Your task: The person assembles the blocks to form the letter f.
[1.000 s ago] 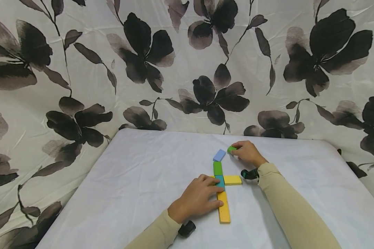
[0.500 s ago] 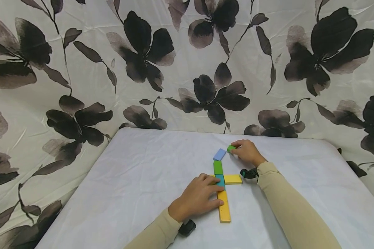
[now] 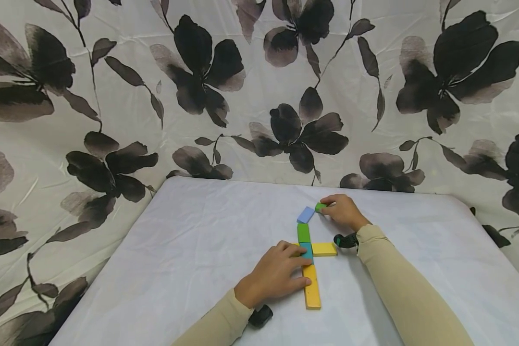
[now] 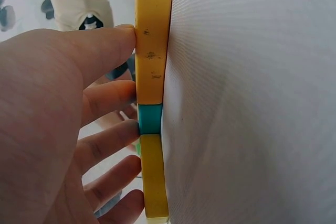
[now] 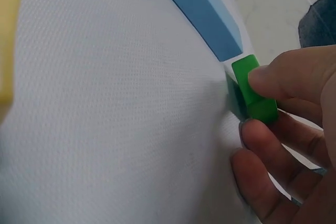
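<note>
At the far end of a row of flat coloured blocks, my right hand [image 3: 343, 211] pinches a small green block [image 5: 263, 111] between thumb and fingers. It stands close to the corner of a slanted blue block [image 5: 205, 17]. Below the blue one lie another green block [image 3: 303, 233], a teal block [image 3: 310, 257] and a long orange block [image 3: 313, 295]. My left hand [image 3: 270, 274] rests along the row, fingertips touching the orange, teal and left yellow block [image 4: 154, 177], which it mostly hides in the head view. A second yellow block [image 3: 325, 249] sticks out to the right of the teal one.
The blocks lie on a table with a white cloth [image 3: 190, 250]. A curtain with dark flowers [image 3: 302, 129] hangs behind its back edge. Dark wrist devices, one at the left wrist [image 3: 261, 316] and one at the right [image 3: 346, 240], sit close over the cloth.
My right hand has brought the small green block slightly nearer to the blue block. The left hand stays in place on the row.
</note>
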`<state>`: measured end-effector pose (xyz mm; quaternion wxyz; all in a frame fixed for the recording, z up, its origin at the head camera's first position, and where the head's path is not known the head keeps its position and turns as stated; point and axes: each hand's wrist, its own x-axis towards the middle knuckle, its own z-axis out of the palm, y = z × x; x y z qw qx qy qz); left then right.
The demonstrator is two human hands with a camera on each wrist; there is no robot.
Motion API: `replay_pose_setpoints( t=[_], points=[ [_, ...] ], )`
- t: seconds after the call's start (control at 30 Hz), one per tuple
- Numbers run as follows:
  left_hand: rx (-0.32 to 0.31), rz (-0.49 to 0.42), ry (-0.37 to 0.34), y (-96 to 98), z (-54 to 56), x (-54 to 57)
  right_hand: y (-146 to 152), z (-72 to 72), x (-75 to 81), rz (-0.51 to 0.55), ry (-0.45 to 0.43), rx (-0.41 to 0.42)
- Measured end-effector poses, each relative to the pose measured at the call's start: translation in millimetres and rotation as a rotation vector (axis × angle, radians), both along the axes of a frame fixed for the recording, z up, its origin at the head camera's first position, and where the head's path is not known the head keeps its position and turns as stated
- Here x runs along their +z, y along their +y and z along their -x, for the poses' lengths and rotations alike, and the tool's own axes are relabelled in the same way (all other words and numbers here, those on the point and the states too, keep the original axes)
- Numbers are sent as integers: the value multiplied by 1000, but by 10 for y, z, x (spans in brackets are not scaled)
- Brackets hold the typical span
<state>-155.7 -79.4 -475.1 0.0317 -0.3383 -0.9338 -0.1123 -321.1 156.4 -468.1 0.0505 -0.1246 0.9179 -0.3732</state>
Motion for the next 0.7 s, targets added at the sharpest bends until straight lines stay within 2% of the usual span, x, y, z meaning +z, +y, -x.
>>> replay_pose_setpoints(
  t=[0.5,0.7],
  points=[
    [-14,-20,33,-9,3,-14,-11,19,-25,-60,53,14],
    [-19,-23,36,-11,-1,-17,-12,22,-31,-60,39,0]
  ],
)
